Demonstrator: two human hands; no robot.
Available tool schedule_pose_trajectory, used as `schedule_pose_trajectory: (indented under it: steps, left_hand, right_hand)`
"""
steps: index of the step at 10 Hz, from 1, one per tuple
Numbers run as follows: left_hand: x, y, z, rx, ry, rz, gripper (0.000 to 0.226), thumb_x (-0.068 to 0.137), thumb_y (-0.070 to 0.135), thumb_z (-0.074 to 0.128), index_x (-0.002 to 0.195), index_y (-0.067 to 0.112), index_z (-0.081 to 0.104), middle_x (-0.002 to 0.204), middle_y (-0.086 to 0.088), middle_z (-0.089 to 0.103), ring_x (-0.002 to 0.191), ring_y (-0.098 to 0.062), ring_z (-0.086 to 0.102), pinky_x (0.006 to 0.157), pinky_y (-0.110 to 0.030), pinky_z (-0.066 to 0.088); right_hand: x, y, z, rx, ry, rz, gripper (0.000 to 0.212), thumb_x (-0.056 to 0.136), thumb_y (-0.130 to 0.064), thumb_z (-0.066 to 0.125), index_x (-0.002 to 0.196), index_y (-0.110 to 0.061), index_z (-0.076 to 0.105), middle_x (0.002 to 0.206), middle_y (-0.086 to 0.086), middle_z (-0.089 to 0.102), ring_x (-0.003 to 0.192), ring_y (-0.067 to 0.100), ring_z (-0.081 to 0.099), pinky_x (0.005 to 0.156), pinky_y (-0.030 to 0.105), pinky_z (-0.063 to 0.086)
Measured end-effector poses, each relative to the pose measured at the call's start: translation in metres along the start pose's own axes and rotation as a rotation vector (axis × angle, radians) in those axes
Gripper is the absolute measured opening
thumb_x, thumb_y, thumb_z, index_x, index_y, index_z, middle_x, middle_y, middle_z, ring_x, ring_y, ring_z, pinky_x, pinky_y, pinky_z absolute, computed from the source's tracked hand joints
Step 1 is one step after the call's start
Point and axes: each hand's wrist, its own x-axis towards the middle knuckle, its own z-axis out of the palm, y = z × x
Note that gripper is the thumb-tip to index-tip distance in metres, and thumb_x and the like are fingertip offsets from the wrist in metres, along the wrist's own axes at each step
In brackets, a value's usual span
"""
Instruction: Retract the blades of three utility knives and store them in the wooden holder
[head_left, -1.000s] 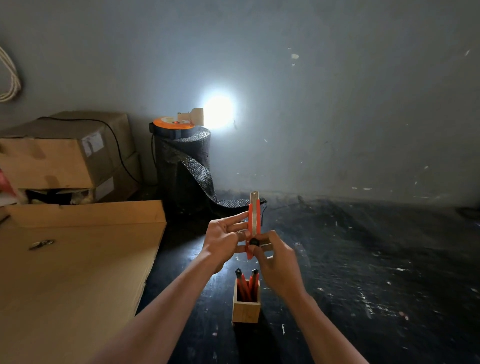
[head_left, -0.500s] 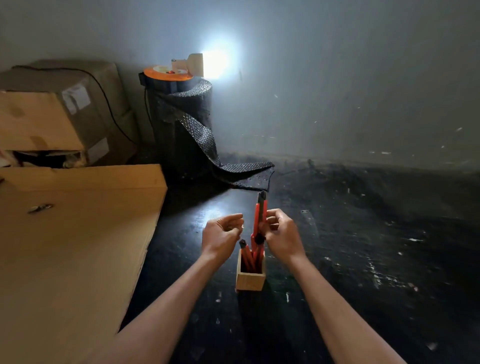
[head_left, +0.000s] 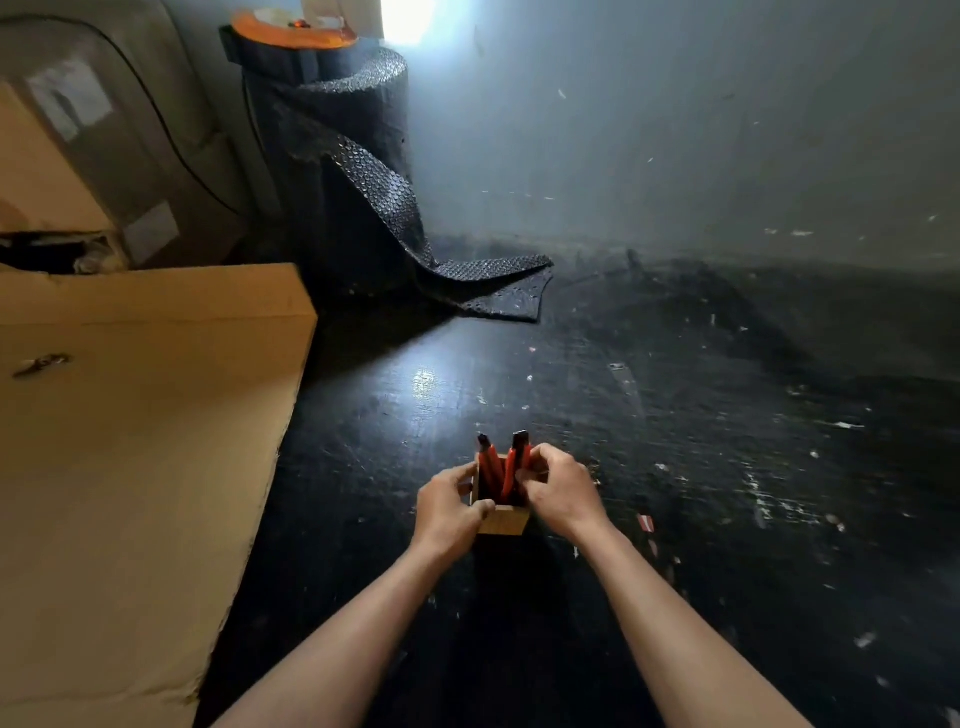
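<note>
Both hands on the wooden holder (head_left: 503, 519): left hand (head_left: 448, 506) wrapped round its left side, right hand (head_left: 562, 491) pinching an orange utility knife (head_left: 519, 460) standing inside it. Second knife (head_left: 488, 460) upright just left of that. Beyond the holder, black bubble-wrap roll (head_left: 358, 171); off left, flat cardboard (head_left: 130, 441).

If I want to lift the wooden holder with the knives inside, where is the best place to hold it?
Probably grip the wooden holder low on its two flat side walls, coming from the near side. The knives stick out the open top, so a grasp from above is blocked.
</note>
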Motion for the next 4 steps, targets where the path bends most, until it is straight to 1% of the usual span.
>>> schedule_pose_trajectory:
  steps: [1, 2, 3, 4]
  left_hand:
    - [0.000, 0.000, 0.001, 0.002, 0.031, 0.008, 0.061, 0.074, 0.007, 0.087, 0.130, 0.021, 0.070, 0.121, -0.001, 0.076, 0.114, -0.013, 0.069, 0.100, -0.025, 0.051]
    - [0.000, -0.002, 0.002, -0.008, 0.021, 0.012, 0.061, 0.074, 0.007, 0.088, 0.131, 0.020, 0.069, 0.122, -0.001, 0.076, 0.109, -0.008, 0.068, 0.099, -0.024, 0.052]
    - [-0.003, -0.001, -0.002, -0.010, 0.007, 0.013, 0.061, 0.076, 0.008, 0.087, 0.133, 0.016, 0.067, 0.124, -0.002, 0.075, 0.111, -0.010, 0.068, 0.096, -0.023, 0.052]
    - [-0.013, 0.001, -0.006, -0.051, 0.031, 0.016, 0.062, 0.077, 0.012, 0.087, 0.135, 0.012, 0.064, 0.127, -0.004, 0.073, 0.117, -0.017, 0.067, 0.099, -0.029, 0.053]
  right_hand:
    - [0.001, 0.000, 0.000, -0.027, -0.002, 0.021, 0.010, 0.087, -0.021, 0.065, 0.093, -0.024, 0.071, 0.089, -0.003, 0.077, 0.085, 0.018, 0.071, 0.078, 0.043, 0.058]
    - [0.001, 0.001, 0.000, -0.034, 0.003, 0.009, 0.012, 0.088, -0.022, 0.061, 0.094, -0.024, 0.071, 0.090, -0.002, 0.077, 0.086, 0.020, 0.072, 0.079, 0.046, 0.059]
    - [-0.006, -0.002, -0.006, -0.055, 0.013, 0.019, 0.016, 0.093, -0.020, 0.059, 0.103, -0.022, 0.072, 0.101, 0.000, 0.077, 0.095, 0.020, 0.071, 0.083, 0.040, 0.059]
    - [-0.014, -0.007, -0.017, -0.051, 0.068, 0.009, 0.018, 0.096, -0.022, 0.061, 0.109, -0.017, 0.072, 0.105, 0.002, 0.075, 0.099, 0.020, 0.069, 0.083, 0.034, 0.056]
